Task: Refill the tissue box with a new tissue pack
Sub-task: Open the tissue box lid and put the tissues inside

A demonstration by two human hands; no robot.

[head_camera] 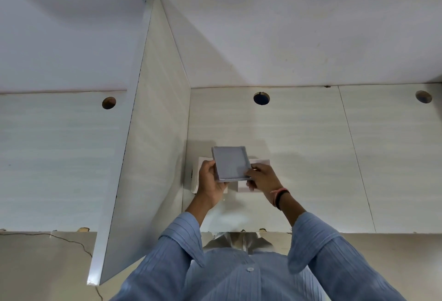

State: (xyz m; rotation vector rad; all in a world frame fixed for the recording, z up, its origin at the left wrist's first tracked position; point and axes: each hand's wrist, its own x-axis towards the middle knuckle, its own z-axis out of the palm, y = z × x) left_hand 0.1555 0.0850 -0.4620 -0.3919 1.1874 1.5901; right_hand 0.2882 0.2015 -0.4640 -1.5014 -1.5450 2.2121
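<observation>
A grey square tissue box (230, 162) is held up above the desk, its flat face turned toward me. My left hand (211, 180) grips its left edge. My right hand (262, 177) pinches its lower right corner. Beneath the box, partly hidden by it and by my hands, lies a white pack (258, 163) on the desk, with another white part (197, 176) showing to the left. I cannot tell whether the two white parts are one item.
A pale desk top (311, 157) carries round cable holes (261, 98) along its back. An upright divider panel (153, 133) stands close to the left of my hands. A white wall (287, 25) rises behind.
</observation>
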